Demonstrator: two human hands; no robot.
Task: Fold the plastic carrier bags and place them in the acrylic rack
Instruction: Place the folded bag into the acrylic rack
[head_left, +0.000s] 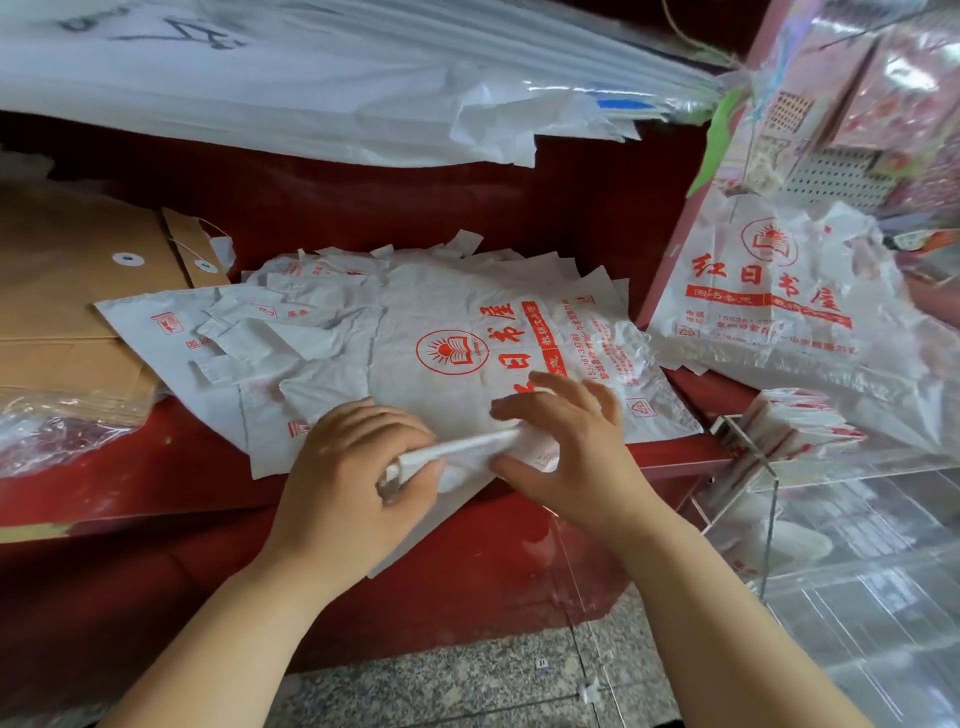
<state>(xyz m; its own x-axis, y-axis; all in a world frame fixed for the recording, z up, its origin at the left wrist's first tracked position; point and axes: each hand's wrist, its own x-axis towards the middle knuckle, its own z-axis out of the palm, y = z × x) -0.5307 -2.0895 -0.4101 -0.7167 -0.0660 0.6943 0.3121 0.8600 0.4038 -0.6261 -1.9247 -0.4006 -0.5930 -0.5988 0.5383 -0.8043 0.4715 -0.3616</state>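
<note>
Two hands (353, 467) (571, 441) — gripping one folded bag (467, 449), one acrylic rack (763, 465)

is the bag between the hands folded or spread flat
Folded. The bag is a narrow layered strip, gripped at one end by the left hand and held by the right hand, lying over the spread bags.

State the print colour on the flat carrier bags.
Red on white plastic, clearest on the carrier bags in the head view.
</note>
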